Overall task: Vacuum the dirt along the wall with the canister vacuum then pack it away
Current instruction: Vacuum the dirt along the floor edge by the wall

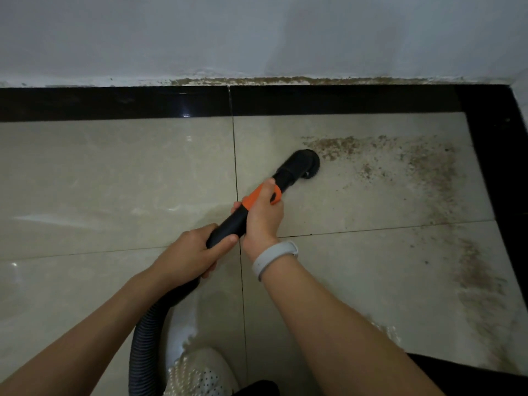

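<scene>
at far left, pale glossy floor tiles [114,172] under a black border strip [114,102] and a whitish wall [257,32]. low on the left, a ribbed grey-black hose [143,338] curving up from the bottom edge toward the hands. beside it at the bottom, a white perforated shoe [197,372].

next, the left hand [191,258], fingers curled round the black rear end of the vacuum wand [231,224], thumb laid along its top, gripping where the hose joins. just to the right, the right hand [261,212] wrapped round the orange section of the same wand, fingers clenched on it, thumb stretched forward along the orange. a light grey wristband [274,257] on the right wrist.

further right and up, the wand's black round brush nozzle [303,162], pressed to the tile, angled toward the upper right, touching the left edge of the dirt. canister body out of sight; only hose, wand and nozzle visible, on the tile near the wall, apart from the black strip.

right of the nozzle, brown gritty dirt [400,155] spread over the tile, thicker toward the right-hand black border, trailing down along that side toward the bottom right. more brown grit [285,80] lined along the foot of the wall above the black strip, from the middle across to the right.
</scene>
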